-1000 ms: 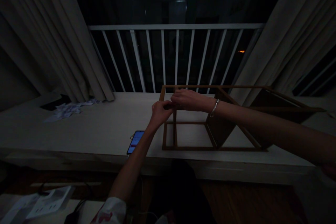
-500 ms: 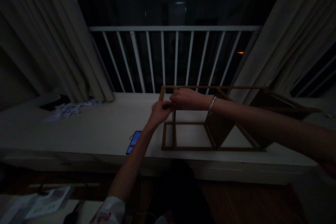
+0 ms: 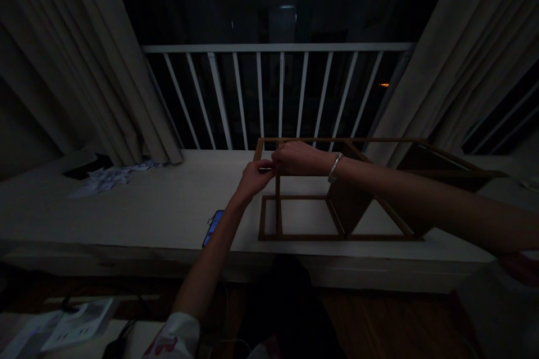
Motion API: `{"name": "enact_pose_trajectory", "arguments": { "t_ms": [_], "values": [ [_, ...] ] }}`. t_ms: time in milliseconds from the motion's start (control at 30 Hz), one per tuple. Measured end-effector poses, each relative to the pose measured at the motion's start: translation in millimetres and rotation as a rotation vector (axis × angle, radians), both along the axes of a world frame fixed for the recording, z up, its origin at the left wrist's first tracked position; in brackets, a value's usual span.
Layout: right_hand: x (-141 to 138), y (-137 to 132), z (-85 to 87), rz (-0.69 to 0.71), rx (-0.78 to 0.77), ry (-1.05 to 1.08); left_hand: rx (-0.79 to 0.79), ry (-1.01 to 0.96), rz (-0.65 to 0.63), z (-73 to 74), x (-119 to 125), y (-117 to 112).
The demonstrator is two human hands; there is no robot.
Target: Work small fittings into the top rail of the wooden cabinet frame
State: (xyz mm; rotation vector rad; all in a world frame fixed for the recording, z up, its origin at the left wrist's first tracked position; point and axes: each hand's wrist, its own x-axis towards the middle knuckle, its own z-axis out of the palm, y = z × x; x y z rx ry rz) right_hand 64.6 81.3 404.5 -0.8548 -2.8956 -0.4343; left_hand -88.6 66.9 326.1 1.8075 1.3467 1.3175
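Observation:
A brown shelf frame (image 3: 311, 238) lies on its side on the white window ledge, with dark panels between its bars. At its left end, my left hand (image 3: 256, 177) has thumb and fingers pinched together at the top of an upright bar. My right hand (image 3: 297, 158), with a silver bracelet (image 3: 335, 168) on its wrist, is curled closed over the same corner, its fingertips touching those of the left. Whatever small thing sits between the fingers is hidden in the dim light. A lit phone (image 3: 213, 228) lies beside my left forearm.
Crumpled papers (image 3: 105, 178) lie on the ledge (image 3: 168, 207) at the left by the curtain (image 3: 122, 95). White railing bars (image 3: 259, 95) stand behind the frame. At lower left are a white power strip (image 3: 80, 325) and dark cables.
Both hands stay at the same corner of the frame, with only slight finger movement. The view has shifted a little.

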Motion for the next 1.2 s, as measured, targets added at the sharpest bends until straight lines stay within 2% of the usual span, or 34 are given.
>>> {"name": "enact_pose_trajectory", "arguments": {
  "t_ms": [300,400,533,667,767,867,1033,1133,1200],
  "values": [
    [-0.3,-0.3,1.3,-0.019,-0.014,0.029,-0.004,0.006,-0.006,-2.1,-1.4,4.0],
    [-0.5,2.7,1.4,-0.026,-0.048,0.066,-0.004,0.026,-0.042,-3.9,-3.8,9.1],
    [0.1,11.3,0.5,-0.031,-0.174,0.142,0.000,0.055,-0.080,-4.3,-6.5,13.3],
    [1.3,21.1,-3.6,-0.014,-0.393,0.244,-0.007,0.049,-0.110,-3.2,-6.5,13.8],
    [2.0,24.7,-8.2,-0.055,-0.521,0.324,-0.017,0.038,-0.111,-3.0,-5.5,13.0],
    [2.8,25.7,-12.1,-0.100,-0.580,0.383,-0.013,0.019,-0.123,-2.1,-4.8,10.9],
    [6.4,28.1,-15.0,-0.098,-0.658,0.439,-0.035,0.009,-0.157,5.5,-5.0,5.7],
    [8.3,29.2,-14.3,-0.106,-0.686,0.434,-0.034,0.061,-0.171,11.4,-6.4,3.0],
    [8.4,29.0,-13.0,-0.109,-0.684,0.415,-0.034,0.126,-0.127,15.5,-7.3,1.2]
  ]
}}
